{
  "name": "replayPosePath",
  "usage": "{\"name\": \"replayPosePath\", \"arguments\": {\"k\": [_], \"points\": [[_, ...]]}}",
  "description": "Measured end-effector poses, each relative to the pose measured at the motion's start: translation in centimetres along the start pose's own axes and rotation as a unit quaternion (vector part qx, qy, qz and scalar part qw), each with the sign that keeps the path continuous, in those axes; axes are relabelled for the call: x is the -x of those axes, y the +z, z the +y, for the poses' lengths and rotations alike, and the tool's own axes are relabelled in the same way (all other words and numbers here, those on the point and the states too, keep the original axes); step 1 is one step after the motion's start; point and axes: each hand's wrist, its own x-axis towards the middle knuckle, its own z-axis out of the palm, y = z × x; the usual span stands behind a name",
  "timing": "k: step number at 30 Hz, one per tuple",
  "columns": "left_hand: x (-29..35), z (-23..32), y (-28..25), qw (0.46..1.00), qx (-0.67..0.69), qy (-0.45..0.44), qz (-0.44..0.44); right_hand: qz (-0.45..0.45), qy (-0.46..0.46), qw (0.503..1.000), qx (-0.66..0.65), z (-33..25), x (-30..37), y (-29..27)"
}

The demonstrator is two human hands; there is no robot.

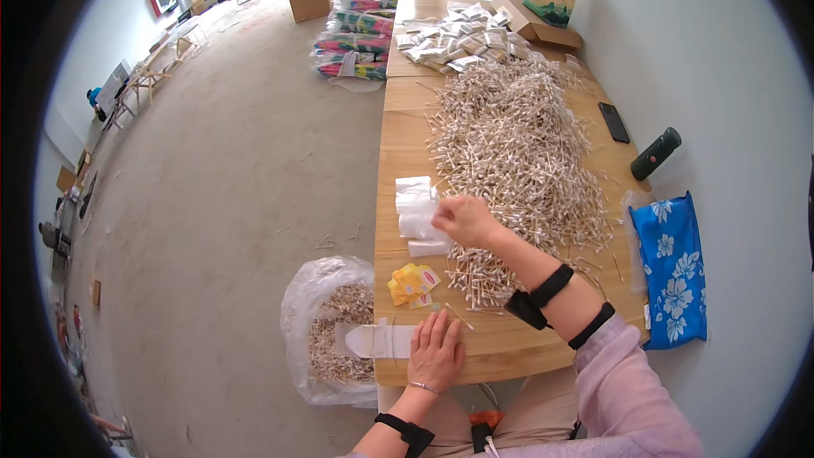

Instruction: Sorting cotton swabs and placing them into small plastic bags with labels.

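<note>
Pink sleeve (617,377) nearest; right hand (466,220) curls at plastic bags (414,195) left of the swabs (509,144), grip unclear; left hand (435,354) lies flat, apparently steadying a white packet (386,341) at near left.

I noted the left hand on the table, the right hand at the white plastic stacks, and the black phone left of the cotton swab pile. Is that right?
Not quite: the head view shows the black phone right of the cotton swab pile, not left. The left hand is on the table and the right hand at the white plastic stacks, as noted.
</note>
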Motion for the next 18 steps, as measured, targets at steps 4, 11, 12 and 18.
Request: {"name": "replayPosePath", "arguments": {"k": [4,11,12,18], "points": [[-0.1,0.1,0.4,1.000,0.009,0.014,0.001,0.005,0.087,0.996,0.024,-0.3,-3.6,-0.7],[-0.2,0.7,0.3,0.999,0.028,-0.002,-0.031,0.115,0.032,0.979,0.166,0.5,-1.4,1.8],[-0.3,0.6,0.4,0.999,0.024,-0.011,-0.034,0.089,-0.016,0.980,0.175,0.1,-0.7,2.6],[-0.3,0.7,0.5,1.000,0.008,0.013,-0.016,0.167,-0.049,0.970,0.167,-0.6,2.4,4.4]]}}
